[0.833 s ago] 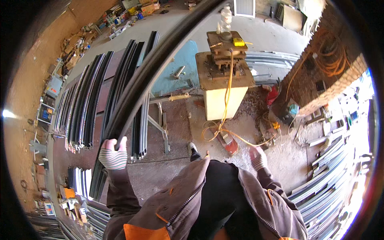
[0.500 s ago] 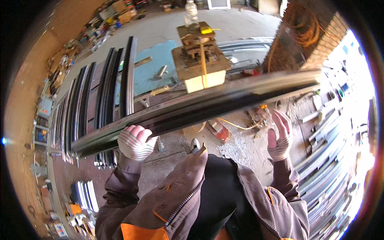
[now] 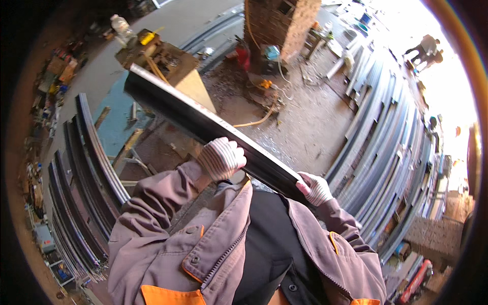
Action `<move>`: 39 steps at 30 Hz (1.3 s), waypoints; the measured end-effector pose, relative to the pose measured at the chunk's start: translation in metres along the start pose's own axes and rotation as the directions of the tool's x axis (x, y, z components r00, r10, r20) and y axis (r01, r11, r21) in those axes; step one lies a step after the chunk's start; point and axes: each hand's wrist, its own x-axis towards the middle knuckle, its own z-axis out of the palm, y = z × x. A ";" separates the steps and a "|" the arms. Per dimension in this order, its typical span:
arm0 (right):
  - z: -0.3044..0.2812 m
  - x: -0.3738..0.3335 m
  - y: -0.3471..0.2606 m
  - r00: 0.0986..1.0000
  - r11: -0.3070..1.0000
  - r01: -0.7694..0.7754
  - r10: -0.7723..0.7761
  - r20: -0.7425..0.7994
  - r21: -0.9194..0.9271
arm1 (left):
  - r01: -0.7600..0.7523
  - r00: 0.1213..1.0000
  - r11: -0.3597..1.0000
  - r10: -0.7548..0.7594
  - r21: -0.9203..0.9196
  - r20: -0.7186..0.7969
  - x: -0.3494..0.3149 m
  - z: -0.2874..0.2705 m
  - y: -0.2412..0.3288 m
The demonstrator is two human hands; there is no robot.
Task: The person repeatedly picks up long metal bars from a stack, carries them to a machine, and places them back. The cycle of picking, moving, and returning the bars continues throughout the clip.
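A long dark metal profile (image 3: 175, 113) with a pale upper edge slants across in front of my body, its far end up to the left and its near end down to the right. My left hand (image 3: 222, 158), in a striped glove, is closed on it around the middle. Near its lower right end my right hand (image 3: 315, 189), gloved alike, grips it with the thumb over the near side. Parts of the fingers are hidden behind the profile.
At left stand several dark profiles (image 3: 94, 152) in rows. A large stack of long grey profiles (image 3: 378, 147) lies at right. A work stand (image 3: 195, 89) carries a bottle (image 3: 122, 28) and a yellow tape measure (image 3: 147, 38). Beyond are a brick pillar (image 3: 300, 30), an orange cord (image 3: 254, 122) and two people (image 3: 424, 50).
My right hand, open and apart before, has closed on the profile. The profile has swung so its left end points up and away. My view has turned toward the right.
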 end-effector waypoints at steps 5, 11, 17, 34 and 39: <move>0.034 -0.068 0.072 0.962 0.972 -0.205 0.221 -0.159 0.111 | 0.132 0.959 0.977 -0.169 -0.170 -0.226 0.021 0.051 -0.004; 0.051 -0.130 0.131 0.813 0.797 -0.505 0.569 -0.128 0.332 | 0.560 0.809 0.774 -0.588 -0.295 -0.009 -0.066 0.132 -0.025; 0.049 -0.117 0.164 0.626 0.580 -0.736 0.779 -0.028 -0.349 | 0.982 0.191 0.162 -0.782 -0.102 0.594 -0.273 0.235 -0.012; 0.068 -0.080 0.222 0.302 0.375 -0.733 0.927 0.221 -0.568 | 0.876 -0.153 -0.421 -0.708 -0.237 0.689 -0.454 0.251 0.101; 0.071 -0.083 0.219 0.278 0.357 -0.748 0.934 0.225 -0.559 | 0.874 -0.116 -0.406 -0.706 -0.266 0.698 -0.437 0.256 0.077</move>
